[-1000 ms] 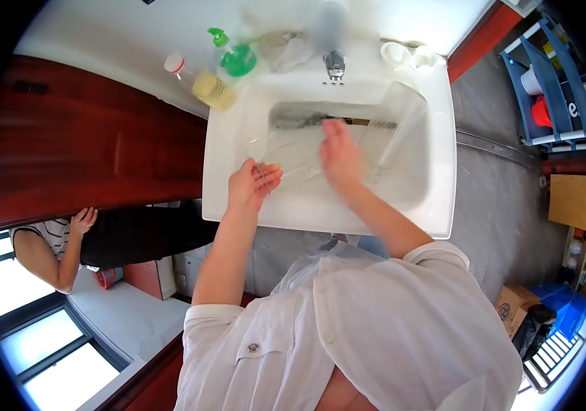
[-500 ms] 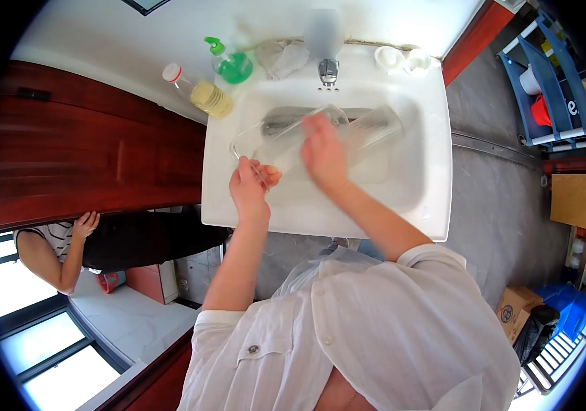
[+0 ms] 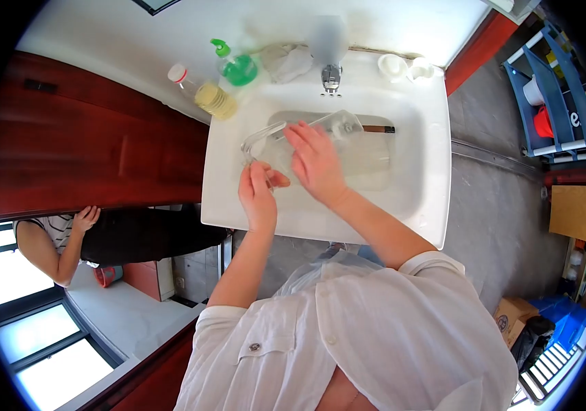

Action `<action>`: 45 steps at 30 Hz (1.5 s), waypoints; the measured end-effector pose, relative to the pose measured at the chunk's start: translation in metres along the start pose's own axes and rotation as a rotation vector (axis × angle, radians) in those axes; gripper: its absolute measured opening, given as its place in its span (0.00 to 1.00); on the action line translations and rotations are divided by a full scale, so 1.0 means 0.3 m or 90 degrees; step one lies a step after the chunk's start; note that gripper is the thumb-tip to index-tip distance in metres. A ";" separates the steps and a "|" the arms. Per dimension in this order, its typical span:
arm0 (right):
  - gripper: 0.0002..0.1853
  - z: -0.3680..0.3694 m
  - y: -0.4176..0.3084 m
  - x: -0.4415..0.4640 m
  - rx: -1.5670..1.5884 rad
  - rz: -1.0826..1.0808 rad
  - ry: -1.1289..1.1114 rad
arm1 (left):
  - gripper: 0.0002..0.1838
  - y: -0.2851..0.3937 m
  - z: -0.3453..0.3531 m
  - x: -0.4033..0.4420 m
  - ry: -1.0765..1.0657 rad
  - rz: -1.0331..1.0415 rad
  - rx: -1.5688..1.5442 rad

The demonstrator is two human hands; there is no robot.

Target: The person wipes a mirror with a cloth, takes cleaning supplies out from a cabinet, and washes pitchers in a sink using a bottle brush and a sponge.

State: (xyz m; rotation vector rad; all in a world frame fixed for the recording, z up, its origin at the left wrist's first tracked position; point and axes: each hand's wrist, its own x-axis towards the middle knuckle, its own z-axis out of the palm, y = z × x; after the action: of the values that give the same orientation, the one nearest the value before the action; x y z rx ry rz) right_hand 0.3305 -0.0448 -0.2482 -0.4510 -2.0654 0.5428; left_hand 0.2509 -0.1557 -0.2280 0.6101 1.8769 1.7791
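Note:
My left hand [image 3: 258, 198] grips the near rim of a clear container [image 3: 339, 126], tilted over the water in the white sink [image 3: 430, 171]. Its see-through walls make its exact outline hard to follow. My right hand [image 3: 318, 164] lies over the container with fingers stretched out, touching or just above its wall. Under the water, a second clear piece [image 3: 371, 163] shows faintly. A brown bar with a dark end [image 3: 379, 129] lies at the back of the basin, partly hidden behind the container.
The faucet [image 3: 331, 77] stands at the back. A green pump bottle [image 3: 239, 68], a red-capped bottle of yellow liquid [image 3: 214, 101], crumpled clear plastic [image 3: 286, 63] and two white cups [image 3: 393, 67] line the rim. Another person's hand [image 3: 87, 219] touches the red door [image 3: 94, 144].
My right hand has shifted slightly down and left and is less blurred. The clear container has tilted in my left hand, uncovering the brown bar's dark end.

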 end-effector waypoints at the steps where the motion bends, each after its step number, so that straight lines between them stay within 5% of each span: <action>1: 0.16 -0.009 0.045 -0.007 -0.002 0.001 0.000 | 0.14 0.001 -0.010 -0.010 0.005 -0.011 0.024; 3: 0.17 -0.032 0.220 -0.025 -0.055 0.179 0.079 | 0.14 0.018 -0.024 -0.026 -0.021 0.013 0.025; 5: 0.16 -0.041 0.332 -0.026 0.144 0.449 0.077 | 0.14 0.024 -0.028 -0.033 -0.040 0.040 0.027; 6: 0.16 -0.061 0.340 -0.011 0.145 0.449 0.075 | 0.17 0.023 -0.019 -0.040 -0.054 0.056 0.029; 8: 0.17 -0.112 0.337 0.049 0.456 0.772 0.026 | 0.20 0.018 -0.017 -0.030 -0.067 0.077 0.027; 11: 0.18 -0.108 0.330 0.023 0.344 0.607 0.080 | 0.27 0.026 -0.036 -0.004 -0.131 0.027 -0.070; 13: 0.19 -0.114 0.285 0.023 0.240 0.480 0.096 | 0.31 0.076 -0.014 0.020 -0.109 -0.246 -0.112; 16: 0.23 -0.108 0.224 0.002 0.099 0.465 0.022 | 0.27 0.065 0.011 0.026 -0.079 -0.217 -0.079; 18: 0.26 -0.037 0.192 -0.059 -0.007 0.201 -0.035 | 0.26 0.060 0.055 0.017 -0.081 -0.196 -0.068; 22: 0.26 -0.033 0.057 -0.059 0.106 0.133 -0.090 | 0.23 0.033 0.048 0.017 -0.009 -0.216 -0.114; 25: 0.26 -0.052 0.184 -0.067 -0.025 0.081 -0.160 | 0.22 0.039 0.039 -0.001 -0.011 -0.183 -0.076; 27: 0.28 -0.079 0.273 -0.045 0.015 0.323 -0.108 | 0.21 0.034 0.035 -0.008 -0.010 -0.131 -0.054; 33: 0.28 -0.077 0.040 -0.023 0.180 0.097 -0.138 | 0.20 0.040 0.004 0.020 -0.010 -0.045 -0.025; 37: 0.27 -0.088 0.273 -0.024 -0.009 0.091 -0.037 | 0.22 0.062 -0.043 0.007 -0.060 0.039 0.002; 39: 0.25 -0.115 0.297 0.008 0.493 0.732 -0.006 | 0.23 0.063 -0.045 -0.010 -0.082 0.081 0.072; 44: 0.22 -0.135 0.240 -0.006 0.611 0.756 0.071 | 0.26 0.043 -0.084 0.043 -0.138 0.180 0.076; 45: 0.22 -0.142 0.226 -0.013 0.603 0.726 0.098 | 0.26 0.077 -0.082 0.053 -0.133 0.019 0.059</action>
State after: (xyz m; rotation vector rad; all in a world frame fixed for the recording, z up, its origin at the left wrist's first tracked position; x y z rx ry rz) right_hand 0.3760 0.0185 -0.2672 -0.9960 -1.0165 1.9321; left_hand 0.2232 -0.1638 -0.2045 0.8281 1.8214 1.5856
